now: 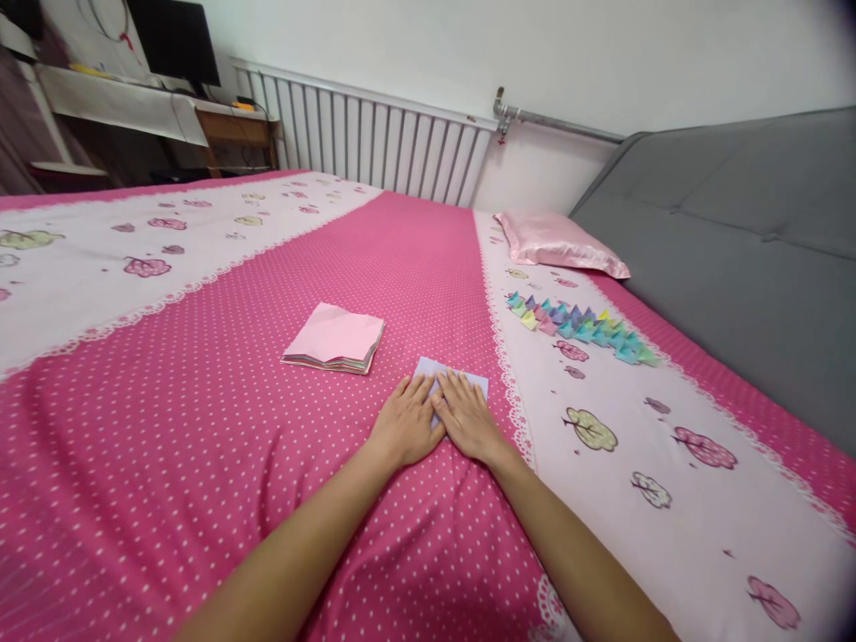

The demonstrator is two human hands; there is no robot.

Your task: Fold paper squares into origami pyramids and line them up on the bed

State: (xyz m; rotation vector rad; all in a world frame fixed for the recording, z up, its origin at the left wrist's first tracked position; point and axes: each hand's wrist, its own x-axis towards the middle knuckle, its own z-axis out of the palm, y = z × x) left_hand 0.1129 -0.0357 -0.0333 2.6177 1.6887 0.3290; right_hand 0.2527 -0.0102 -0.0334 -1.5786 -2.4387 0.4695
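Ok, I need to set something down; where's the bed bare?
Free: dotted cloth between paper stack and radiator, and left of the stack. Crowded: left hand and right hand on the lilac sheet; folded papers near the pillow.

A pale lavender sheet of paper [433, 366] lies mostly covered on the pink dotted bedspread [220, 419], far corners showing.

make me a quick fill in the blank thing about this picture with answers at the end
1. The paper stack lies to the ____ of the lavender sheet under the left hand and right hand.
2. The stack's top sheet is ____.
3. The folded paper pieces lie to the ____ of both hands.
4. The padded headboard is ____.

Answers: left; pink; right; gray
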